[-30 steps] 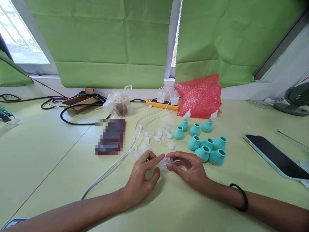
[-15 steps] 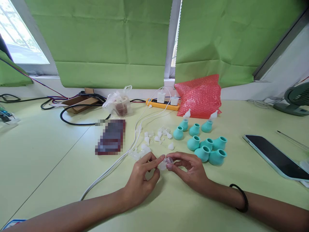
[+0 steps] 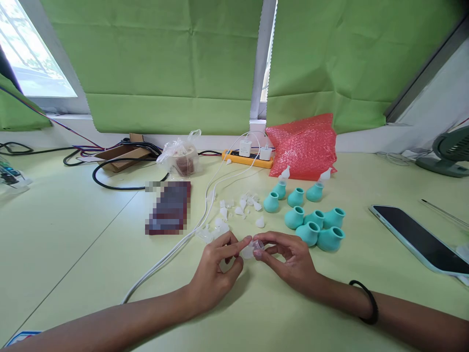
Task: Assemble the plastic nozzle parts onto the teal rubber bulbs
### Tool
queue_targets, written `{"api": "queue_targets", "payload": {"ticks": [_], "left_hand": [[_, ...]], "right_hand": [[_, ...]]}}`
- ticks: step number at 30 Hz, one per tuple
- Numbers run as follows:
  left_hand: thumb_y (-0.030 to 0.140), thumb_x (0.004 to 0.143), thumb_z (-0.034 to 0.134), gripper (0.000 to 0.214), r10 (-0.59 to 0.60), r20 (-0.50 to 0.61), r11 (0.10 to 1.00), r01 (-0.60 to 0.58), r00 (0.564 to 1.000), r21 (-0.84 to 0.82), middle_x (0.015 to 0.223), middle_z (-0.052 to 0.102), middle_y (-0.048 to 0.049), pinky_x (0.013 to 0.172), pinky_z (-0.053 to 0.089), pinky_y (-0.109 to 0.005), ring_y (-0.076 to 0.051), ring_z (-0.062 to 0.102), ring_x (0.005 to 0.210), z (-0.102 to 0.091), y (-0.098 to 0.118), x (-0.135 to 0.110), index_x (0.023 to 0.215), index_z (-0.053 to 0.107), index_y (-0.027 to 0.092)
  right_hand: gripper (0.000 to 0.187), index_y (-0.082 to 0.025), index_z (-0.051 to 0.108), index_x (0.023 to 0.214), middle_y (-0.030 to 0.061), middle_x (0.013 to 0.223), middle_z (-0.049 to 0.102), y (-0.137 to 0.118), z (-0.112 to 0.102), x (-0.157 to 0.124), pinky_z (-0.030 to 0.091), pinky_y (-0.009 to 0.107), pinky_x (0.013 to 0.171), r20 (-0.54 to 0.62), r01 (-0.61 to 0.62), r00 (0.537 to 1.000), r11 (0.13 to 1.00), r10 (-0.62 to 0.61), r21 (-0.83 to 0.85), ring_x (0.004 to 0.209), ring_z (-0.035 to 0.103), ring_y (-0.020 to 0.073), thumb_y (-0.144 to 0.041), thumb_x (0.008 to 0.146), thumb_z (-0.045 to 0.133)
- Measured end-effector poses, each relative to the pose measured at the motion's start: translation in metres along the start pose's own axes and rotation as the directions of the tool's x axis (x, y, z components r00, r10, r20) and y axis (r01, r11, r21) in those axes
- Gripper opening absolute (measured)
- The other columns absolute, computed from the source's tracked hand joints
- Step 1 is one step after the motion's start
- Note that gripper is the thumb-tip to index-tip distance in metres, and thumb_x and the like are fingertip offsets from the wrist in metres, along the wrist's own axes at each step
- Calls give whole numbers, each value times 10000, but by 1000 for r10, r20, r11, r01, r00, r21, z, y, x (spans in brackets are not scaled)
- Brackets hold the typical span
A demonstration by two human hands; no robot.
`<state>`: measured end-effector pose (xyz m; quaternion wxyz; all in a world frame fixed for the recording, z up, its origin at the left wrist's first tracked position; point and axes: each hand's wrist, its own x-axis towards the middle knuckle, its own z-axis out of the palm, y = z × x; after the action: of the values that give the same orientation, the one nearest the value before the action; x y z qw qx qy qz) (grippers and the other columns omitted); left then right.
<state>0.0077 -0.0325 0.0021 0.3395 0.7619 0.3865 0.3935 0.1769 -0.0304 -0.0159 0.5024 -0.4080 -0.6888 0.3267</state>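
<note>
hardly anything has moved: left hand (image 3: 216, 274) and right hand (image 3: 289, 261) stay pinched on the small clear cap (image 3: 252, 250) between them.

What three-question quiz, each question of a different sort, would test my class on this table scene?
1. True or false: the left hand and the right hand pinch one clear plastic piece between their fingertips.
2. The teal bulbs lie on which side of the hands? A the person's left; B the person's right; C nearer the body.
3. Fill in: the black band sits on the ____ wrist.
Key: 1 true; 2 B; 3 right.
</note>
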Motion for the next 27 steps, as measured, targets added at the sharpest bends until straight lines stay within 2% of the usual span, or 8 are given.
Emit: {"api": "queue_targets", "payload": {"ticks": [7, 11, 14, 19, 27], "left_hand": [[152, 745, 454, 321, -78, 28, 988, 81, 997, -130, 640, 425, 4, 561, 334, -248, -126, 417, 602, -3, 3, -2, 1010, 631, 190], [241, 758, 501, 294, -202, -20, 933, 186, 979, -309, 766, 449, -12, 628, 377, -256, -141, 447, 709, -4, 3, -3, 1042, 565, 201], [261, 736, 548, 304, -274, -11, 898, 252, 962, -362, 836, 470, -25, 642, 399, -261, -148, 464, 741, -3, 2, -2, 1033, 546, 200], [252, 707, 607, 305, -251, 67, 888, 257, 966, -380, 974, 564, -70, 673, 431, -278, -189, 515, 840, 0, 1, 1, 1002, 571, 181], [273, 693, 639, 282, -265, 74, 875, 272, 961, -400, 925, 616, -81, 698, 453, -298, -195, 556, 820, 1, 1, 2, 944, 600, 150]], "right_hand": [[162, -187, 626, 855, 28, 818, 646, 1, 0, 0, 575, 231, 583, -8, 80, 997, 997, -80, 2, 697, 618, 132, -173, 693, 618], [229, -204, 613, 899, 31, 886, 651, 0, 0, 2, 576, 242, 615, 11, 158, 987, 987, -158, -2, 811, 612, 156, -111, 690, 609], [277, -210, 603, 929, 33, 933, 651, -2, 0, 3, 571, 251, 651, 31, 247, 969, 968, -246, -34, 859, 609, 160, -66, 692, 593], [254, -201, 614, 882, 33, 928, 662, -4, -1, 5, 531, 274, 770, 28, 359, 933, 928, -358, -100, 868, 620, 163, -41, 685, 595], [271, -210, 608, 900, 25, 949, 657, -3, -2, 6, 507, 257, 788, 70, 387, 921, 918, -382, -87, 883, 614, 144, -36, 693, 588]]}}
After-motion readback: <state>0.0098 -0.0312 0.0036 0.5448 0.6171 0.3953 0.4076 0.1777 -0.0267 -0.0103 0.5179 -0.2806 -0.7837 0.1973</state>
